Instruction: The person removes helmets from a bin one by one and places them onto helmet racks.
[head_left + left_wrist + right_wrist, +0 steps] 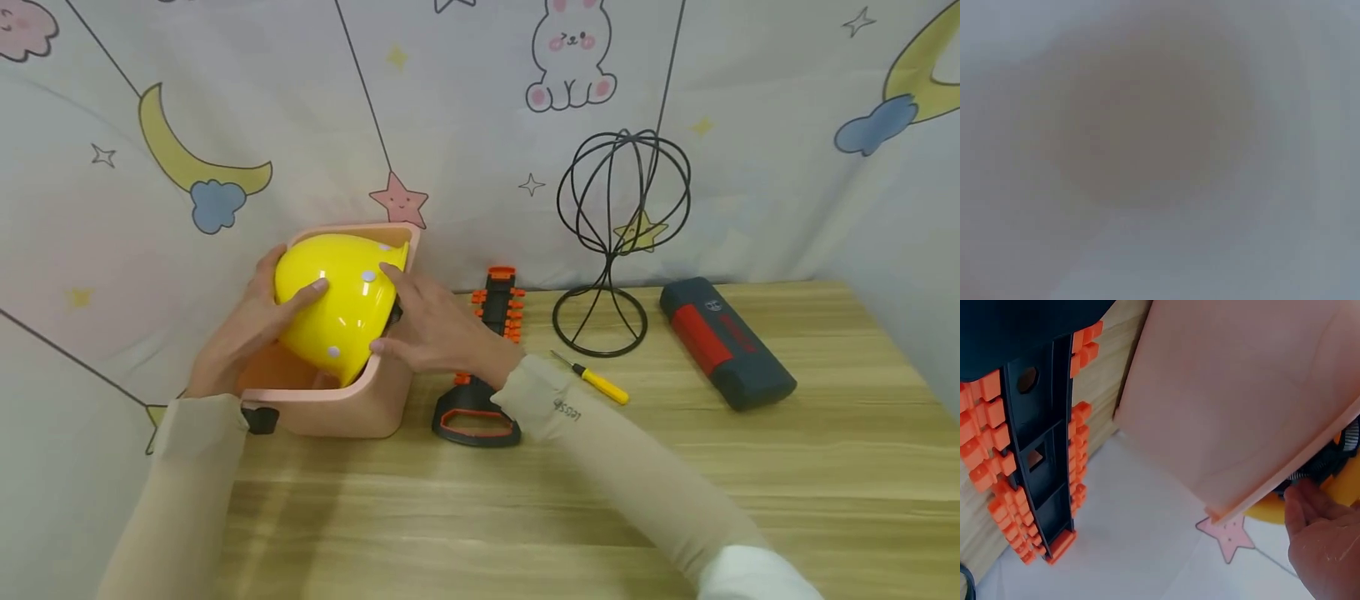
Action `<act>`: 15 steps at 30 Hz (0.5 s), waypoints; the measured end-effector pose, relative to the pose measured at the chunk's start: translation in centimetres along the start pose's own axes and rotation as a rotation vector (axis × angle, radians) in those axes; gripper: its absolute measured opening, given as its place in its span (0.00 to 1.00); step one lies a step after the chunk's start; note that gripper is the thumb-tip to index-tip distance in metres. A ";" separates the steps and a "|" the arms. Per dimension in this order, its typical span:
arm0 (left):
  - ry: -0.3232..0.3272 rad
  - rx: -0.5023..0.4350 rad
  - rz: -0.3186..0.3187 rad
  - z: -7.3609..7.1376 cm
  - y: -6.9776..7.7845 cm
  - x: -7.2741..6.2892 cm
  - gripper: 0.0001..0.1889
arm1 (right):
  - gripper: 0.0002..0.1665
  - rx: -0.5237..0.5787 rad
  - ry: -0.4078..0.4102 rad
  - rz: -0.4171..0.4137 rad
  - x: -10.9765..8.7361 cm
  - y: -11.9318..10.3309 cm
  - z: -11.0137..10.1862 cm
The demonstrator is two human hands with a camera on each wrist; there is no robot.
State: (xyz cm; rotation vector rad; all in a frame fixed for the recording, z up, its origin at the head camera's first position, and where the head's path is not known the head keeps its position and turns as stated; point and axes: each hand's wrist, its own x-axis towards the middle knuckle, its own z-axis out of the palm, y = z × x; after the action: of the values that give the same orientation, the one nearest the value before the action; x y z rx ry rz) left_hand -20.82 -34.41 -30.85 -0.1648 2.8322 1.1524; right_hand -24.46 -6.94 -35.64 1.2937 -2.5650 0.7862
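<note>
Yellow helmet (pixel 341 308) tilted, partly inside pink bin (pixel 386 404). Left hand (pixel 255 321): grip holding dome. Right hand (pixel 435 325): grip pinching brim. Risks: smooth dome slipping; brim or black inner band (pixel 1325 464) snagging bin rim, tipping bin.

Head view bright, left wrist view blurry.

Left grip (pixel 257 320) curved, right grip (pixel 441 327) pinching

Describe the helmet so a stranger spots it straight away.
On the left of the wooden table stands a pink bin. Tilted in its mouth, between the left hand and right hand, is the helmet. Its shiny yellow dome stands out from the black rack nearby.
</note>
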 end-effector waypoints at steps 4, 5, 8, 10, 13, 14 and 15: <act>0.069 0.021 0.029 0.6 0.2 0.3 0.58 | 0.66 -0.007 0.027 -0.008 0.0 0.0 0.2; 0.084 0.027 0.038 0.7 0.2 0.3 0.58 | 0.66 -0.003 0.033 -0.009 0.0 0.0 0.3; 0.131 0.046 0.054 1.1 0.3 0.2 0.56 | 0.67 0.019 0.050 -0.017 0.0 -0.1 0.5; 0.171 0.062 0.091 1.2 0.5 0.0 0.54 | 0.68 0.031 0.056 -0.023 0.1 -0.2 0.5; 0.239 0.092 0.167 1.2 1.0 -0.2 0.53 | 0.69 0.040 0.064 -0.028 0.1 -0.2 0.5; 0.258 0.103 0.189 1.2 1.1 -0.3 0.53 | 0.70 0.040 0.071 -0.032 0.1 -0.2 0.4; 0.276 0.114 0.207 1.1 1.3 -0.4 0.52 | 0.71 0.036 0.081 -0.034 0.1 -0.2 0.3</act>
State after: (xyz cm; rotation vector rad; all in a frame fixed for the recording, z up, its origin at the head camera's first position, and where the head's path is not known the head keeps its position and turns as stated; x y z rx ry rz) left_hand -20.59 -32.65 -30.72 -0.0242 3.2149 1.0738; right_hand -24.31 -7.30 -35.78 1.2848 -2.4709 0.8633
